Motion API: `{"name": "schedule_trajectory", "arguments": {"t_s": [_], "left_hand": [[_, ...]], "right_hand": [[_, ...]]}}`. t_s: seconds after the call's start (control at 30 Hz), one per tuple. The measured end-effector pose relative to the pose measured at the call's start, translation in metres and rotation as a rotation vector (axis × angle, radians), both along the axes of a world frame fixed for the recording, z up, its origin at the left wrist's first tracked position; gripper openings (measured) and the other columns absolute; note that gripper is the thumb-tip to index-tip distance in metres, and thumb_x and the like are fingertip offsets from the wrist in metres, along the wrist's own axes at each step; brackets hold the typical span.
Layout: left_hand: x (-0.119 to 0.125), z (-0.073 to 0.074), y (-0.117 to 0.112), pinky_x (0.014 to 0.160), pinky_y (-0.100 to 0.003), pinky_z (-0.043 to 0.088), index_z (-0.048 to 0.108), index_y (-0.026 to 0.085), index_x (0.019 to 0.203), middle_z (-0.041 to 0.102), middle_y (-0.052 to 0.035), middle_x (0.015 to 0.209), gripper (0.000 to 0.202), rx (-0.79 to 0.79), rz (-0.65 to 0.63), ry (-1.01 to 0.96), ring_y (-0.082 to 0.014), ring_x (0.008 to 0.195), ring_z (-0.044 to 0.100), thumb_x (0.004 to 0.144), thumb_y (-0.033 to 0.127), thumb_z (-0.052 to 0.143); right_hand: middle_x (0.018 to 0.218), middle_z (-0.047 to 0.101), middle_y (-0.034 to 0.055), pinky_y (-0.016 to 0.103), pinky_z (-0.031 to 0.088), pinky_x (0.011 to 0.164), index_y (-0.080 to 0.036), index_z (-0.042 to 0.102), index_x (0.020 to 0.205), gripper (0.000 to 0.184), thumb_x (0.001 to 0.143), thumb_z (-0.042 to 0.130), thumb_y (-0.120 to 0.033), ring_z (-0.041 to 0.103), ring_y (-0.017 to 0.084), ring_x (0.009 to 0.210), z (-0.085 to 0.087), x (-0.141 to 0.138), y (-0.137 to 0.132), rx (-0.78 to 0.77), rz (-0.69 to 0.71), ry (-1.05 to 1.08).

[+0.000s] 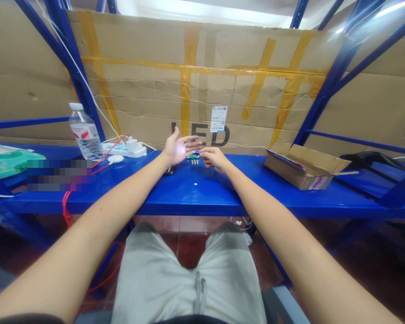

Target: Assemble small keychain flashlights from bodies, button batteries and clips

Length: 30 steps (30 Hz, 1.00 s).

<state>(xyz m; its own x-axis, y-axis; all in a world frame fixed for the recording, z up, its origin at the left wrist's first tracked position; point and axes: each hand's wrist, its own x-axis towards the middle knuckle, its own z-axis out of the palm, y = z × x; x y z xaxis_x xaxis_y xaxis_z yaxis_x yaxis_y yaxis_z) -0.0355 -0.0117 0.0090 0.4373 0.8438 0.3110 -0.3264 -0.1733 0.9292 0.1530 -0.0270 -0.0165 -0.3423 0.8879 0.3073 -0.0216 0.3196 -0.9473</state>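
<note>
Both my arms reach forward over a blue metal bench [202, 189]. My left hand [179, 146] is raised with the palm turned up and the fingers stretched out, holding nothing. My right hand [213, 157] is closed in a pinch on a small green circuit board [193, 156] just right of the left fingertips. A small dark part with rows of pins [195, 162] lies on the bench right below the board. A dark small item [170, 170] lies under my left wrist.
A water bottle [85, 131] stands at the left beside a white power strip [124, 147] with red and white cables. An open cardboard box [302, 167] sits on the right. A taped cardboard sheet [202, 85] forms the back wall. Blue rack struts rise at both sides.
</note>
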Motion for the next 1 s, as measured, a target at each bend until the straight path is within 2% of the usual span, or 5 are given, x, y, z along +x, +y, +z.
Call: {"name": "schedule_trajectory", "arguments": {"t_s": [0.17, 0.4, 0.63, 1.0], "left_hand": [[-0.0006, -0.0012, 0.0017, 0.104, -0.053, 0.045, 0.065, 0.012, 0.127, 0.069, -0.0230, 0.125, 0.091, 0.009, -0.030, -0.024, -0.0385, 0.127, 0.058, 0.083, 0.085, 0.033], [-0.0005, -0.0021, 0.0043, 0.105, -0.053, 0.045, 0.064, 0.008, 0.126, 0.068, -0.0251, 0.126, 0.092, -0.049, -0.050, -0.074, -0.0384, 0.125, 0.059, 0.086, 0.083, 0.029], [-0.0010, -0.0016, 0.0050, 0.104, -0.052, 0.046, 0.065, 0.010, 0.124, 0.067, -0.0236, 0.128, 0.088, -0.072, -0.053, -0.057, -0.0371, 0.126, 0.058, 0.087, 0.081, 0.029], [-0.0012, -0.0013, 0.0046, 0.101, -0.050, 0.048, 0.065, 0.010, 0.123, 0.068, -0.0223, 0.126, 0.090, -0.053, -0.037, -0.020, -0.0361, 0.126, 0.059, 0.085, 0.083, 0.029]], "right_hand": [[0.050, 0.033, -0.0076, 0.020, 0.019, 0.043, -0.018, 0.055, 0.070, 0.014, 0.071, 0.068, -0.022, 0.027, 0.006, 0.046, 0.0002, -0.0004, -0.0004, -0.006, -0.001, -0.006], [0.050, 0.033, -0.0079, 0.019, 0.020, 0.042, -0.017, 0.058, 0.072, 0.011, 0.069, 0.067, -0.022, 0.028, 0.006, 0.046, 0.0005, -0.0003, 0.0007, -0.004, 0.002, 0.003], [0.049, 0.032, -0.0077, 0.018, 0.021, 0.040, -0.018, 0.051, 0.062, 0.022, 0.071, 0.069, -0.026, 0.027, 0.005, 0.045, -0.0004, 0.0003, 0.0014, 0.037, -0.065, -0.010], [0.048, 0.034, -0.0075, 0.018, 0.022, 0.039, -0.018, 0.051, 0.061, 0.021, 0.070, 0.068, -0.028, 0.028, 0.006, 0.045, 0.0006, 0.0012, 0.0007, 0.060, -0.109, -0.052]]}}
